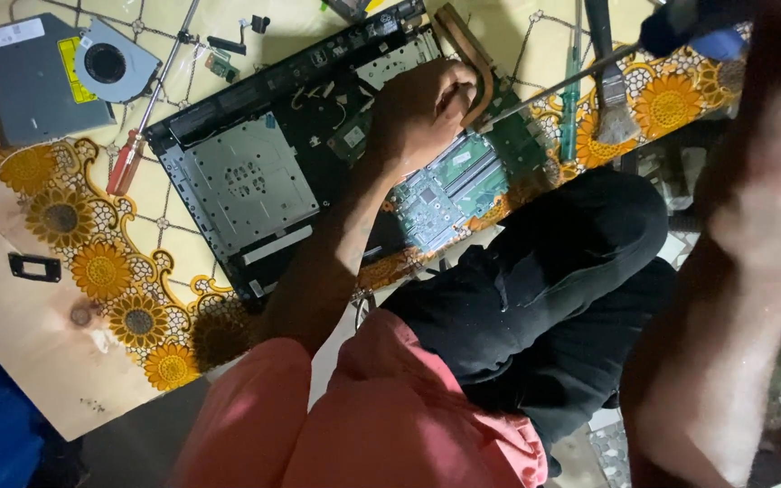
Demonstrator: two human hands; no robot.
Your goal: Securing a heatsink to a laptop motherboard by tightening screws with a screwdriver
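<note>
Screwdriver long axis slanting toward laptop, right hand gripping handle, left hand curled on heatpipe

A sunflower-patterned table carries an opened laptop, fan and screwdrivers.

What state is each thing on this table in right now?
Laptop: opened up, circuit board bare.
Cooling fan: removed, lying on grey drive.
Copper heat pipe: under left hand.
Red screwdriver: lying unused.
Right hand: gripping a long blue-handled screwdriver.
</note>
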